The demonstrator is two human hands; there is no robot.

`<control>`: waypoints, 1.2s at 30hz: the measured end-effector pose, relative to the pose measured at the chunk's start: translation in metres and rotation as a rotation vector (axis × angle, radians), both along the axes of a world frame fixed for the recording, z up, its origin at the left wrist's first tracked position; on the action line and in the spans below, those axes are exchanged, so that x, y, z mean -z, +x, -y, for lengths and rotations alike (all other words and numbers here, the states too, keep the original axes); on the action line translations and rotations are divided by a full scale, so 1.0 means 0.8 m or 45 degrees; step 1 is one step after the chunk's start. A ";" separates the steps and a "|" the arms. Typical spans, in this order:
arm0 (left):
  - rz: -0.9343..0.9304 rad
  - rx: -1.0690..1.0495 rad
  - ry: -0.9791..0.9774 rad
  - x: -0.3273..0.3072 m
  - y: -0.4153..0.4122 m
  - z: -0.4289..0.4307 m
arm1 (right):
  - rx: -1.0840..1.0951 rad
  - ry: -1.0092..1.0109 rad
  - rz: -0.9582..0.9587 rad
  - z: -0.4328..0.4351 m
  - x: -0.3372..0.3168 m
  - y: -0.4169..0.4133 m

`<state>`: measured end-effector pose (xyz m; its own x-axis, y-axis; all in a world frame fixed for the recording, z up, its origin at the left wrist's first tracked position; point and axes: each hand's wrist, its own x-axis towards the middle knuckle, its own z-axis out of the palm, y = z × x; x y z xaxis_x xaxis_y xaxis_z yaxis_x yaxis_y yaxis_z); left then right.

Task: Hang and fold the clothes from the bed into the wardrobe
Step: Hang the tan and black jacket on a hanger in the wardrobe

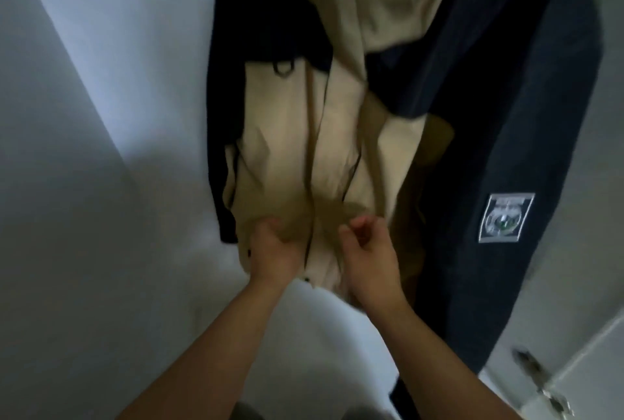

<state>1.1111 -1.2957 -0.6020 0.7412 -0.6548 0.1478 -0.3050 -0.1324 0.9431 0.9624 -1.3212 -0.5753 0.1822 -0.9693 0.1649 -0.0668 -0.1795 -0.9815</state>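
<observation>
2 bare forearms [209, 352] reach up from the bottom edge toward clothes hanging in a wardrobe. The left hand [273, 252] grips a fold of a beige coat [297, 136] near its lower hem, its fingers curled into the cloth. The right hand [369, 261] is just beside it, against the same hem, with fingers and thumb curled toward each other. The picture is too blurred to tell whether this hand pinches the cloth or holds nothing.

The beige coat hangs in the middle of the view, with a dark ring [285, 68] high on its front and a small dark button [306, 279] at the hem between the 2 hands. To its right, touching it, hangs a navy garment [499, 98] with a pale rectangular patch [506, 217] sewn on. A strip of dark cloth [229, 81] hangs along the coat's left side. A white panel [84, 183] fills the left of the view. At the lower right is a metal hinge [540, 382] on a white door.
</observation>
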 end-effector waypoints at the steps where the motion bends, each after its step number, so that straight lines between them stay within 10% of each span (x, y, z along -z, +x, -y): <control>1: 0.043 -0.007 -0.089 -0.030 0.003 0.012 | -0.021 -0.147 0.010 0.005 -0.038 0.000; 6: 0.226 -0.058 -0.411 -0.170 0.028 0.055 | 0.057 -0.911 -0.145 0.012 -0.201 -0.025; 11: 0.486 -0.222 -0.656 -0.275 0.057 0.069 | 0.833 -1.469 -0.374 0.021 -0.285 -0.064; 14: 0.558 -0.315 -0.687 -0.323 0.074 0.079 | 1.226 -1.337 -0.637 0.041 -0.307 -0.082; 19: 0.635 -0.299 -0.499 -0.379 0.103 0.110 | 0.854 -0.913 -0.718 0.087 -0.320 -0.109; 26: 0.506 0.081 -0.384 -0.384 0.140 0.142 | 0.794 -0.982 -0.709 0.104 -0.341 -0.139; 36: 0.746 -0.059 -0.541 -0.397 0.173 0.135 | 0.841 -1.147 -0.739 0.113 -0.383 -0.170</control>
